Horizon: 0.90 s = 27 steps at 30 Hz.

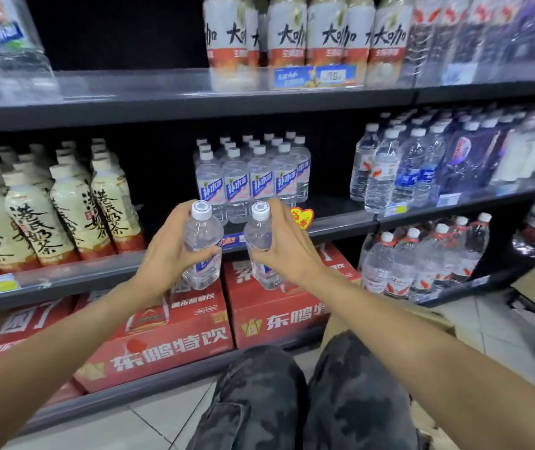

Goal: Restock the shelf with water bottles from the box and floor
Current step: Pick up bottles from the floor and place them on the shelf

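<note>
My left hand (168, 248) grips a clear water bottle (202, 235) with a white cap and blue label, held upright. My right hand (287, 246) grips a second, matching bottle (259, 237) beside it. Both bottles hang in front of the middle shelf (340, 222), just below a block of several same-label bottles (249, 177) standing there. A dark gap lies on the shelf to the left of that block.
Cream milk-tea bottles (65, 203) fill the middle shelf's left part. Other water bottles (399, 167) stand at the right. Red drink cartons (168, 339) sit on the bottom shelf. Part of a cardboard box (434, 319) shows by my right arm. My knees (292, 401) are over the tiled floor.
</note>
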Available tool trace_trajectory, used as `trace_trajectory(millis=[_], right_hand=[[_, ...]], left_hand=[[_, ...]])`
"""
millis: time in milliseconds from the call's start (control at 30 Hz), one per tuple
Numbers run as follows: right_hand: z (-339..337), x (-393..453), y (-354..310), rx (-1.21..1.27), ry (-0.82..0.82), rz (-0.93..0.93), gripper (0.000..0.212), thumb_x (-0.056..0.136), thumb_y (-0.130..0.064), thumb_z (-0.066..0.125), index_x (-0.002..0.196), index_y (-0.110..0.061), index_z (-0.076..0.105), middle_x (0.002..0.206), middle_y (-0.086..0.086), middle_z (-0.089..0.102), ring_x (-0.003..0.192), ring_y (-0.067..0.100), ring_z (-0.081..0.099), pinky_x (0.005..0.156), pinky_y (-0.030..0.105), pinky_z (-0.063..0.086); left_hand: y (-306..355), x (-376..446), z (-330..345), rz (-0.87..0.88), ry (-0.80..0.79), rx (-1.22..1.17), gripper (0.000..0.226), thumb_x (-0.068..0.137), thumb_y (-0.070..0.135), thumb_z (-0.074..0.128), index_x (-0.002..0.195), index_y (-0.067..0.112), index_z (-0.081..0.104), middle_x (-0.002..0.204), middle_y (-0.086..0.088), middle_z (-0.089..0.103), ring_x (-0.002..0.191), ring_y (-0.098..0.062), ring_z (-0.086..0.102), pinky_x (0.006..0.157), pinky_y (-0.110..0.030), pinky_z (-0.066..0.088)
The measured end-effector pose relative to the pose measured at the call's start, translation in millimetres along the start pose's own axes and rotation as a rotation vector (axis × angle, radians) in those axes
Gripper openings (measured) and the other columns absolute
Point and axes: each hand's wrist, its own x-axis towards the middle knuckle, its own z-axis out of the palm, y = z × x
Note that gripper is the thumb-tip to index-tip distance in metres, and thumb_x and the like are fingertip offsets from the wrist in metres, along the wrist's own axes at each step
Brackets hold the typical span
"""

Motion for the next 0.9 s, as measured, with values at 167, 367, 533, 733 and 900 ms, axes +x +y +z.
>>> trace_trajectory(millis=[167,367,533,733,900], right_hand=[[-51.1,-2.8,29.1,-0.020,0.095,0.042,0.065,0.077,-0.024,0.073,0.128,-0.020,0.032,0.123,-0.001,0.041,0.080,0.026,0.051,0.070,0.038,0.045],[-99.9,-3.9,65.3,-0.073,0.187,0.025,0.061,0.080,-0.021,0.072,0.126,-0.023,0.033,0.123,-0.002,0.040,0.077,0.024,0.053,0.063,0.034,0.042],[-129.7,7.9,91.4,-0.090,0.233,0.026,0.062,0.078,-0.010,0.072,0.125,-0.022,0.034,0.122,0.000,0.040,0.096,0.026,0.055,0.075,0.043,0.051],[-156.3,32.5,117.8,-0.040,0.247,0.072,0.065,0.075,-0.009,0.077,0.125,-0.021,0.036,0.124,-0.001,0.042,0.104,0.022,0.052,0.081,0.032,0.044],[-161.2,57.9,135.4,-0.078,0.240,0.076,0.066,0.076,-0.009,0.077,0.127,-0.024,0.038,0.128,-0.005,0.045,0.113,0.021,0.046,0.087,0.032,0.042]], left_hand=[[37.9,47.1,20.7,0.111,-0.025,0.016,0.074,0.074,0.038,0.079,0.126,0.050,0.028,0.118,0.030,0.045,0.113,-0.001,0.047,0.096,-0.025,0.039],[78.0,91.8,49.4,0.222,-0.056,0.049,0.070,0.077,0.036,0.077,0.128,0.046,0.029,0.128,0.014,0.045,0.114,-0.012,0.049,0.092,-0.034,0.042],[103.4,127.6,67.5,0.315,-0.065,0.062,0.073,0.079,0.033,0.075,0.122,0.058,0.023,0.128,0.013,0.045,0.117,-0.013,0.048,0.090,-0.032,0.041],[109.4,170.4,88.6,0.353,-0.073,0.168,0.073,0.082,0.036,0.072,0.142,0.034,0.030,0.141,0.002,0.043,0.128,-0.019,0.042,0.095,-0.034,0.039],[104.6,198.4,109.0,0.340,-0.085,0.157,0.075,0.083,0.038,0.071,0.144,0.027,0.028,0.144,0.003,0.041,0.132,-0.017,0.038,0.099,-0.035,0.038]])
